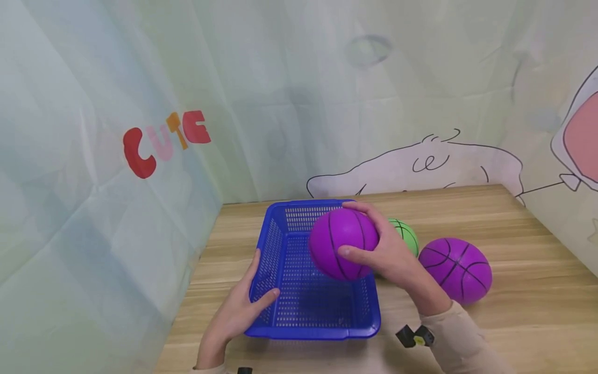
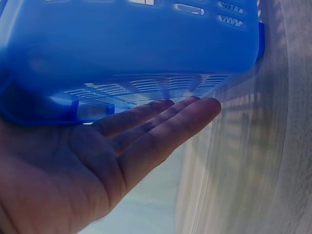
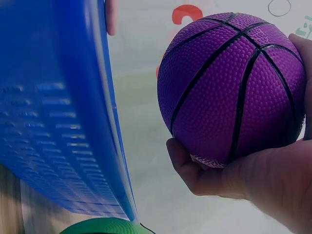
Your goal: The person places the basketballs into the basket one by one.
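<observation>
A purple ball with black seams hangs over the right half of a blue mesh basket. My right hand grips it, thumb on the near side and fingers over the top. The right wrist view shows the same ball in my palm, beside the basket's wall. My left hand holds the basket's left wall, with the thumb inside over the rim and straight fingers flat along the outside.
A green ball lies on the wooden table just right of the basket, half hidden by my right hand. A second purple ball sits further right. Printed cloth walls close in the table at the left, back and right.
</observation>
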A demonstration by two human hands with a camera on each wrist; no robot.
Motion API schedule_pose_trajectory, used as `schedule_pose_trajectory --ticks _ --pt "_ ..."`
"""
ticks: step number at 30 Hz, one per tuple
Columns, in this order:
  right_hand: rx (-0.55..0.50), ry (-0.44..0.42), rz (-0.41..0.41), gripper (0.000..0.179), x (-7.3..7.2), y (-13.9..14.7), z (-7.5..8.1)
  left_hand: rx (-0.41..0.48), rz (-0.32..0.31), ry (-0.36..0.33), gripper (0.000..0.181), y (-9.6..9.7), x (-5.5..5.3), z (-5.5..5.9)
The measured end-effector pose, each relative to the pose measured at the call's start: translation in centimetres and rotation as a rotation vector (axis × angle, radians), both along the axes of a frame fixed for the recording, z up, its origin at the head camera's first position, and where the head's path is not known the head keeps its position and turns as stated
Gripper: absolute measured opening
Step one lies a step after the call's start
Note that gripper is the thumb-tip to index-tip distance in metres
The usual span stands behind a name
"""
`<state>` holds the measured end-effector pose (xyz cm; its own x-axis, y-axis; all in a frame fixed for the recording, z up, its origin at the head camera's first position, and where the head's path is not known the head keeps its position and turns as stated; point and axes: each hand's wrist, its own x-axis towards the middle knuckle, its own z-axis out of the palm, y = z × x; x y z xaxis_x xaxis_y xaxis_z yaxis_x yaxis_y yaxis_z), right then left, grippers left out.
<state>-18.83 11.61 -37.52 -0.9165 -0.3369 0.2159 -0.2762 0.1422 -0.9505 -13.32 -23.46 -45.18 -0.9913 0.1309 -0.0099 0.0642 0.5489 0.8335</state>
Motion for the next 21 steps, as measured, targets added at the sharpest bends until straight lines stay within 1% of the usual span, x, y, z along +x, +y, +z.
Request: schedule_pose_trajectory --ticks 4,10,21 --pt "-0.011 0.006 0.022 0.081 0.0 -0.6 0.0 -0.001 -0.002 0.007 0.105 0.0 0.0 0.0" --pt "-0.020 -0.011 0.051 0.081 0.1 -1.1 -0.3 -0.003 -0.011 0.024 0.104 0.1 0.0 0.0" --pt "-0.007 -0.019 0.083 0.082 0.2 -1.6 -1.2 -0.003 -0.005 0.012 0.103 0.0 0.1 0.0"
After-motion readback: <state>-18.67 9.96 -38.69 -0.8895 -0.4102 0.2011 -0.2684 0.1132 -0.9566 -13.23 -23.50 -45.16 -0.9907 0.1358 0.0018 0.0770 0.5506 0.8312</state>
